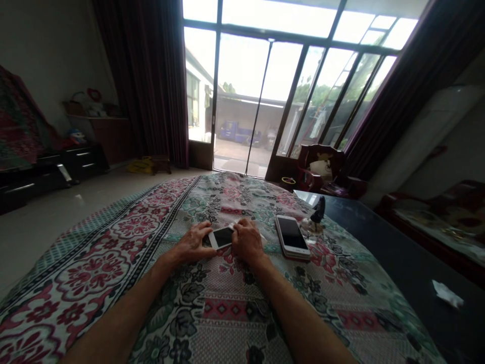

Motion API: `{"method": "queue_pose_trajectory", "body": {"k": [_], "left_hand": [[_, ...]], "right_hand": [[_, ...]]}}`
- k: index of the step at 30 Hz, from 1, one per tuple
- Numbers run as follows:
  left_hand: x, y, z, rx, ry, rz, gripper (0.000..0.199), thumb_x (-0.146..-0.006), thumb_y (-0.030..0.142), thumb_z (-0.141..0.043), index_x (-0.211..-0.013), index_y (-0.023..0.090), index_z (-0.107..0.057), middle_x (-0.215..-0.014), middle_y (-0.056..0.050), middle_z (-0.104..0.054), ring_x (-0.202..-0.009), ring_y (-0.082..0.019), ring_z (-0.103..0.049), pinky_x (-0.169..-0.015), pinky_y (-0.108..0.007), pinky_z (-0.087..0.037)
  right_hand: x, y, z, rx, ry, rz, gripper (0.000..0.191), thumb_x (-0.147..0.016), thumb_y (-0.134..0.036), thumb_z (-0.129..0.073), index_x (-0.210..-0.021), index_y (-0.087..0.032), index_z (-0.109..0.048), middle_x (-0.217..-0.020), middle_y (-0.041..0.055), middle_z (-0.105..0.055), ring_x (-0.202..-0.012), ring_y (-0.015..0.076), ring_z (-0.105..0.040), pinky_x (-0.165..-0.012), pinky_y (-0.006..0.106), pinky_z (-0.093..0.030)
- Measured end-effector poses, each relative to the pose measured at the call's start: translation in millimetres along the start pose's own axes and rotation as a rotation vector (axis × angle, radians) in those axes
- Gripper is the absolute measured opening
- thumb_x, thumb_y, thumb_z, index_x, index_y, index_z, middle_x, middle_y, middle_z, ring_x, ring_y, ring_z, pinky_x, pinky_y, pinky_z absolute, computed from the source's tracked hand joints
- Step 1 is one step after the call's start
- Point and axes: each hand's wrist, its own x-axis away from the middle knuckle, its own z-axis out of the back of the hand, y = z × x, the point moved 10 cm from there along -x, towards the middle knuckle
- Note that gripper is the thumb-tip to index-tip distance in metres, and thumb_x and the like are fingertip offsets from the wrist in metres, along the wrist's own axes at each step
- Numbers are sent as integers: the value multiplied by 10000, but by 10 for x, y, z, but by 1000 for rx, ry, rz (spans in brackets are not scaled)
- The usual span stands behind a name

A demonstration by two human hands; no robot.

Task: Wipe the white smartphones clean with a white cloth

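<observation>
From the head view, the left hand and the right hand meet over a small white smartphone, which lies screen up and slightly askew on a patterned floral bedspread. The phone sits between the hands, so each works one end: the left fingers are slightly apart and curl against its left end, while the right fingers are bunched together and press down on its right end. Together they appear to clamp it, and the soft cloth beneath seems to give it a cushioned bed. A pale sliver shows at the phone's far edge – too small to tell what it is.

Just right of the right hand, a larger rose-gold smartphone lies flat, apparently set aside to leave the hands room. Beyond it stands a dark bird figurine on a clear base, near a dark tabletop holding a crumpled tissue. Farther off, glazed doors frame a blue truck.
</observation>
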Motion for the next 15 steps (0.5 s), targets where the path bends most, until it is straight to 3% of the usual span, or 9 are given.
{"method": "queue_pose_trajectory", "body": {"k": [3,6,9,12,15], "left_hand": [[-2,-45,16,-10,20,-1,684,-646,589,-709,-1196,193,-618,-1424,-121,-473,-1327,-350,-389,-1111,-451,-301],[-18,-85,12,-6,47,-28,593,-661,535,-713,-1159,221,-643,-1399,-89,-508,-1306,-334,-421,-1108,-447,-307],[-35,-96,-2,2,68,-63,491,-669,464,-715,-1096,227,-678,-1354,-70,-548,-1280,-311,-459,-1113,-413,-307],[-36,-106,6,4,88,-52,482,-664,455,-714,-1081,214,-686,-1349,-79,-550,-1274,-306,-466,-1109,-396,-318],[-23,-98,20,8,79,-23,560,-641,508,-726,-1095,184,-680,-1374,-114,-526,-1278,-330,-456,-1094,-418,-339]], "right_hand": [[59,-224,-41,-22,-21,97,216,-850,-180,-494,-959,-192,-680,-1065,87,-622,-1048,230,-503,-952,328,-366],[151,-461,-91,-91,-36,192,269,-857,-165,-483,-1066,-204,-647,-1108,71,-623,-1047,210,-506,-949,326,-369],[217,-620,-122,-142,-40,266,237,-878,-196,-478,-1024,-228,-661,-1073,50,-640,-1015,199,-520,-923,324,-386],[196,-604,-118,-135,-27,269,206,-883,-217,-489,-905,-225,-694,-1015,36,-662,-986,191,-531,-949,323,-378],[108,-431,-90,-93,-16,209,238,-902,-213,-463,-891,-210,-701,-995,44,-671,-990,195,-536,-970,317,-364]]}}
